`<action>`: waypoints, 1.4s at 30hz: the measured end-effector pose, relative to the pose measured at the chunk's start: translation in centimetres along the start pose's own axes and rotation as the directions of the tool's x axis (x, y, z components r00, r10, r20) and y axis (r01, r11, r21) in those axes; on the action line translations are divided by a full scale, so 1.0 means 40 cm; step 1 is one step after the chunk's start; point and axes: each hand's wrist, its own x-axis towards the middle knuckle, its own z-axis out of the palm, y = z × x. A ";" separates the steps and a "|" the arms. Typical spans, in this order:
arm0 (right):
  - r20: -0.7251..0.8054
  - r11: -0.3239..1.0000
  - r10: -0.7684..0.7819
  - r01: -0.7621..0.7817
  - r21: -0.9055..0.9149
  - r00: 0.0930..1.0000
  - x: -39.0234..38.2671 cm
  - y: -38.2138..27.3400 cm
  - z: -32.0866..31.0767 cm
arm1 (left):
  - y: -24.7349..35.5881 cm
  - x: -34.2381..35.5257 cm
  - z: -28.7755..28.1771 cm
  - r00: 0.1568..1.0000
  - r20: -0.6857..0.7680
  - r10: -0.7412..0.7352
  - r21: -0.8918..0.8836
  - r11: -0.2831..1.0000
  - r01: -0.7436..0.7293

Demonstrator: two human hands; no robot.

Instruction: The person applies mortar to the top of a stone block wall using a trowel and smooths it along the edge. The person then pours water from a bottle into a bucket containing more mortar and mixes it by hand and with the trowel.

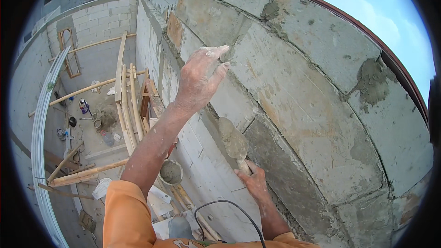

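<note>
My left hand, dusty with mortar, is raised beside the upper part of the block wall. Its thumb and forefinger stand apart, and no object shows between them. A patch of wet mortar lies on the joint just beyond the fingertips; whether they touch it I cannot tell. Lower down, my right hand is wrapped round the pale handle of a trowel. The trowel's blade points up and to the left along the wall, coated with grey mortar. Darker mortar is smeared over a joint at the far right.
Below my left arm, a bucket of grey mortar stands on bamboo scaffolding. Long metal channels lean at the left. A black cable loops before me. Tools and containers lie on the floor far below.
</note>
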 end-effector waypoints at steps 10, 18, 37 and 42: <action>-0.129 1.000 0.007 -0.009 -0.010 0.992 -0.089 -0.071 -0.088 | -0.120 0.294 0.246 0.965 0.143 0.222 0.278 0.926 -0.254; -0.168 0.999 0.031 -0.027 0.024 0.985 -0.105 -0.092 -0.101 | -0.147 0.316 0.247 0.841 0.330 0.428 0.227 0.829 -0.511; -0.096 0.969 0.067 -0.041 0.243 0.993 -0.005 -0.218 -0.084 | -0.145 0.295 0.111 0.814 0.275 0.511 0.219 0.791 -0.571; -0.049 0.920 -0.024 0.041 0.391 0.999 0.123 -0.287 -0.067 | -0.133 0.303 0.052 0.833 0.287 0.474 0.257 0.799 -0.543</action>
